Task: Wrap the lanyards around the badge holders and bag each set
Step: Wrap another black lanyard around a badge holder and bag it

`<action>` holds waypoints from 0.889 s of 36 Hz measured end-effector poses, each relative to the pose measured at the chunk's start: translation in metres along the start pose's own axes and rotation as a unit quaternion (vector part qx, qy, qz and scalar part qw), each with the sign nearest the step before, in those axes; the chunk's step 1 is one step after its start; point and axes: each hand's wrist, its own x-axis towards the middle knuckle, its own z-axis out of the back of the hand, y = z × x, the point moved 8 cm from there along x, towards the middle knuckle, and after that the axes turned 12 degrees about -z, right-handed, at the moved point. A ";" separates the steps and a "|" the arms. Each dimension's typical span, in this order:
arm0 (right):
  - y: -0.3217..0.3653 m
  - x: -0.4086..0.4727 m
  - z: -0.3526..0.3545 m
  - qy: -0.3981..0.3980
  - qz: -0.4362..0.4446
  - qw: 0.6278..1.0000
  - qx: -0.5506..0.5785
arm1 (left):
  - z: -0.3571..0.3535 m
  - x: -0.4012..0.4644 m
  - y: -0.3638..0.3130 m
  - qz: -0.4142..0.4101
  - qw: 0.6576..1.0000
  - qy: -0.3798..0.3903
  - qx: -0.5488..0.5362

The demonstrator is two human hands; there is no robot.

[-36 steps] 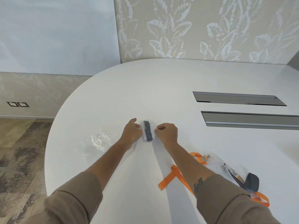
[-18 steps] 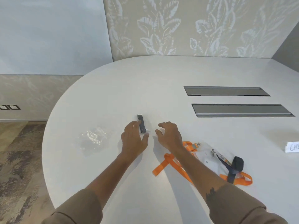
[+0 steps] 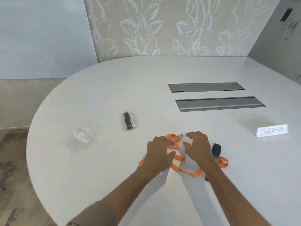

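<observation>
A dark lanyard set in a clear bag [image 3: 129, 121] lies alone on the white table [image 3: 101, 88], far left of my hands. An orange lanyard [image 3: 187, 170] sprawls loose under both hands, its metal clip [image 3: 180, 136] between them. A clear badge holder [image 3: 176, 148] lies between the hands, hard to make out. My left hand [image 3: 160, 154] rests fingers apart on the orange strap. My right hand [image 3: 197, 148] hovers over the holder, fingers spread. A dark rolled lanyard [image 3: 216, 150] sits just right of my right hand.
Crumpled clear bags [image 3: 80, 137] lie on the left part of the table. Two grey cable hatches [image 3: 219, 103] are set into the tabletop at the back right. A white "CHECK-IN" card [image 3: 272, 130] stands at the right. The table's curved edge runs along the left.
Both hands let go of the bagged dark set and moved right and nearer, onto the orange lanyard. The bagged set stays where it was left.
</observation>
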 end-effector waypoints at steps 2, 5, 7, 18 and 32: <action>-0.018 -0.005 0.007 0.003 -0.034 0.999 -0.001 | -0.011 0.000 -0.013 -0.012 1.000 0.017 0.013; -0.037 -0.017 0.011 0.013 -0.073 0.997 -0.003 | -0.027 0.002 -0.027 -0.019 0.999 0.048 0.014; -0.045 -0.024 0.008 0.027 -0.088 0.996 0.000 | -0.037 0.003 -0.031 -0.006 0.996 0.083 0.018; -0.058 -0.036 -0.001 0.041 -0.147 0.982 0.112 | -0.059 0.000 -0.035 0.034 0.990 0.134 0.021; -0.045 -0.051 0.021 0.088 -0.170 0.882 0.430 | -0.006 -0.001 -0.032 0.162 0.939 -0.040 -0.301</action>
